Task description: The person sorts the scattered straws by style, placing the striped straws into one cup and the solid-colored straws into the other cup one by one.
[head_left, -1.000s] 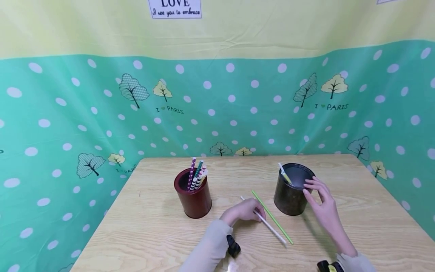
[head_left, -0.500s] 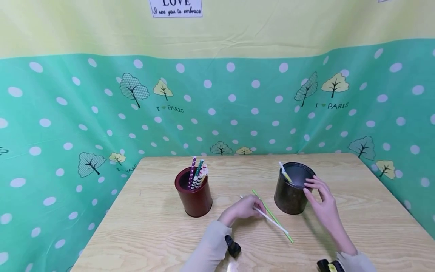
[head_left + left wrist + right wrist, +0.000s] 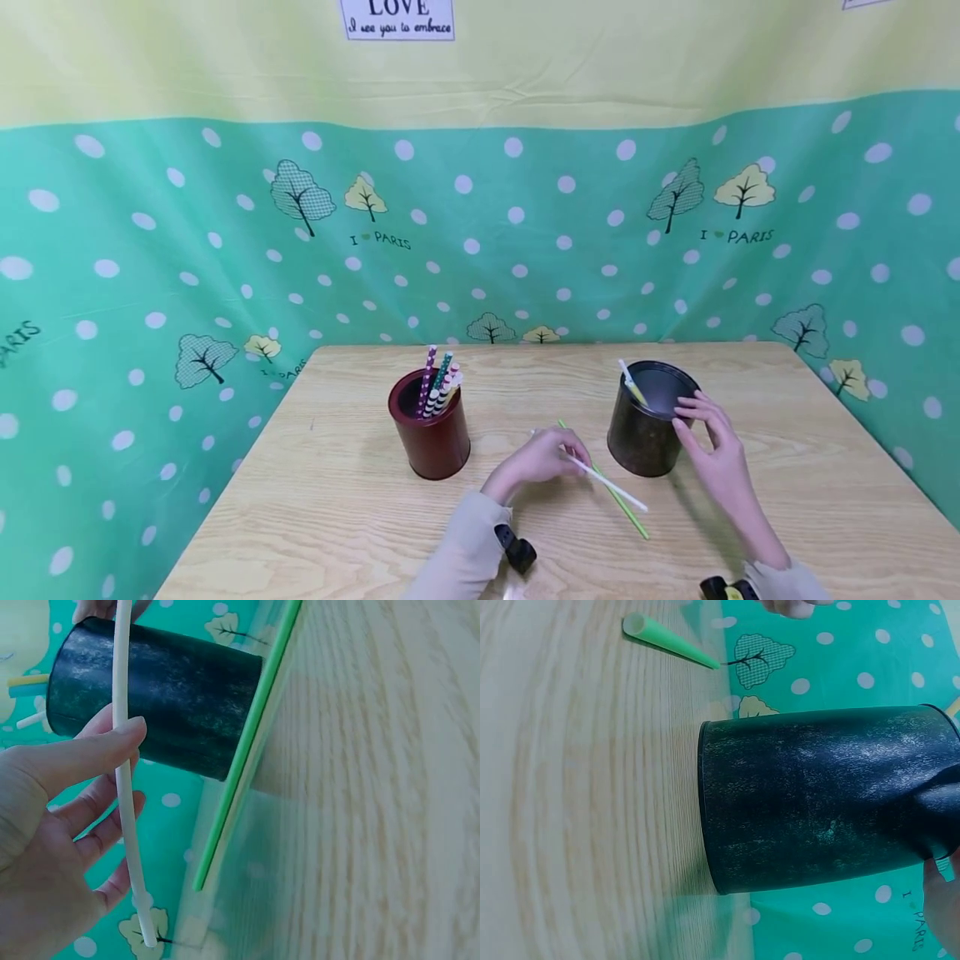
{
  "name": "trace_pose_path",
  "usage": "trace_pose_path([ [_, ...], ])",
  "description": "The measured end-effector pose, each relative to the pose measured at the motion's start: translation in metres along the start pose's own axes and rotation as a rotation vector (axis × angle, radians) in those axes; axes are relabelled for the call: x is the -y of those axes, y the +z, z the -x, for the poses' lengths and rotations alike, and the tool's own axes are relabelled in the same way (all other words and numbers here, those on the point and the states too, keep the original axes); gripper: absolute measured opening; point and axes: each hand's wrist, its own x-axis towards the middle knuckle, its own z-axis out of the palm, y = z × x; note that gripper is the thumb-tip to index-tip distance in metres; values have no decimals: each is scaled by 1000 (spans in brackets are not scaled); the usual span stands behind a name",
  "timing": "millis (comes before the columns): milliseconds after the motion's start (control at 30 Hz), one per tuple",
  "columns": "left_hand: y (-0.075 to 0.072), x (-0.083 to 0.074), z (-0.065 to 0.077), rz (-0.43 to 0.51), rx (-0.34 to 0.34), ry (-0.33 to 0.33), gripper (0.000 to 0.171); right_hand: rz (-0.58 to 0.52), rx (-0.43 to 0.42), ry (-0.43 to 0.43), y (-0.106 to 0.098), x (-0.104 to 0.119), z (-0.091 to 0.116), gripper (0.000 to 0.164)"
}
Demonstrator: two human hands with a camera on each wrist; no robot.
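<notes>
My left hand (image 3: pixel 543 457) pinches a white drinking straw (image 3: pixel 121 667) between thumb and fingers. The straw slants over the table and crosses above a green straw (image 3: pixel 628 515) lying on the wood. To the right stands a black can (image 3: pixel 641 440), upright, with a few straws (image 3: pixel 632 386) leaning at its left rim. My right hand (image 3: pixel 722 467) holds this can at its upper right side, thumb toward me and fingertips at the rim. In the right wrist view only part of that hand shows at the right edge, by the can's top.
A dark red can (image 3: pixel 435 448) with several patterned straws (image 3: pixel 440 390) stands left of my left hand. Behind the wooden table (image 3: pixel 360 533) hangs a green and yellow cloth (image 3: pixel 480 208) with dots and trees.
The white straw has been raised off the table by my left hand, and its near end has swung right and farther from me, across the green straw. My right hand stays at the can.
</notes>
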Motion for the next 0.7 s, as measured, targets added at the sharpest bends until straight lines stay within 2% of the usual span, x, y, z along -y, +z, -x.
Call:
trace_pose_path([
  [233,-3,-5,0,26,-48,43,9,0,-5,2,0,27,0,17],
  [333,-5,-9,1,23,-70,65,9,-7,0,-6,0,30,0,16],
  [500,-7,-17,0,109,-109,77,9,-23,7,-39,0,26,0,17],
  [700,-19,-45,5,197,-154,85,9,-42,16,-28,-2,6,0,19],
])
